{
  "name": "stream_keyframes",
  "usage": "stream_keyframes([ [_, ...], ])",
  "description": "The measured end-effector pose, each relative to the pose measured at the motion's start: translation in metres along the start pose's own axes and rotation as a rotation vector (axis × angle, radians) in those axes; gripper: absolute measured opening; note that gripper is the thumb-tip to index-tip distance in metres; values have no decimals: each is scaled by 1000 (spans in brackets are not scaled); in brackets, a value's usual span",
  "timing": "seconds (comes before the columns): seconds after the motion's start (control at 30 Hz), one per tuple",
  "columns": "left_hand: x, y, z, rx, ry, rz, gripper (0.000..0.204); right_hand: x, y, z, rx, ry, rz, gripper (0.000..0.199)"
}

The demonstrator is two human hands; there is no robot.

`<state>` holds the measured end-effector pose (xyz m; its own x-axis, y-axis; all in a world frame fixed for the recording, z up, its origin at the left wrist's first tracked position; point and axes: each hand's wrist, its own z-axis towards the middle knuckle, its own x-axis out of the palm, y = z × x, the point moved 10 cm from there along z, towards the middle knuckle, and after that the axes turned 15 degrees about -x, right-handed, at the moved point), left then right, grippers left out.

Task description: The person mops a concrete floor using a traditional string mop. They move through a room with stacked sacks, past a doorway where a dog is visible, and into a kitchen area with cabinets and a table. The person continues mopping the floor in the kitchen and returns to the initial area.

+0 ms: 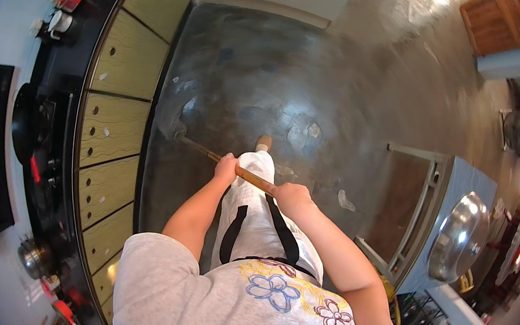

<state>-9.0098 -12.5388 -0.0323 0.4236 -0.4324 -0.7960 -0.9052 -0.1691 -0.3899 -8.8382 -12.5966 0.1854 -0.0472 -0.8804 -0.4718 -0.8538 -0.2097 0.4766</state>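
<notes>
A long wooden handle [254,180] slants across in front of my legs, its far end low near the cabinets on the left. My left hand [226,168] is closed around it partway along. Closer to my body, my right hand [291,198] grips it near its upper end. At the far end a small greyish part [179,134] shows close to the floor; its kind is too small and blurred to tell. Below the handle are my light trousers with dark straps, and one brown shoe [264,142] on the floor.
Yellowish cabinets [115,125] with round knobs line the left, under a dark counter holding a black pan [25,123]. The grey floor [254,62] has worn, pale patches. At right stands a table [480,177] bearing a large metal lid [460,237]. A wooden cabinet [500,22] is far right.
</notes>
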Motion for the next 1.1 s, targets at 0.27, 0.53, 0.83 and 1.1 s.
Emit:
stream_keyframes([
  [0.27,81,-115,-91,145,96,98,9,99,-70,-134,208,-206,102,36],
  [0.53,149,-301,-137,487,147,14,9,125,-139,-295,526,-435,328,31],
  [0.83,281,-448,-261,899,536,332,12,277,-178,-417,940,-614,773,42],
  [1.1,371,-495,-413,1369,942,662,9,347,-115,-478,1348,-887,1017,49],
])
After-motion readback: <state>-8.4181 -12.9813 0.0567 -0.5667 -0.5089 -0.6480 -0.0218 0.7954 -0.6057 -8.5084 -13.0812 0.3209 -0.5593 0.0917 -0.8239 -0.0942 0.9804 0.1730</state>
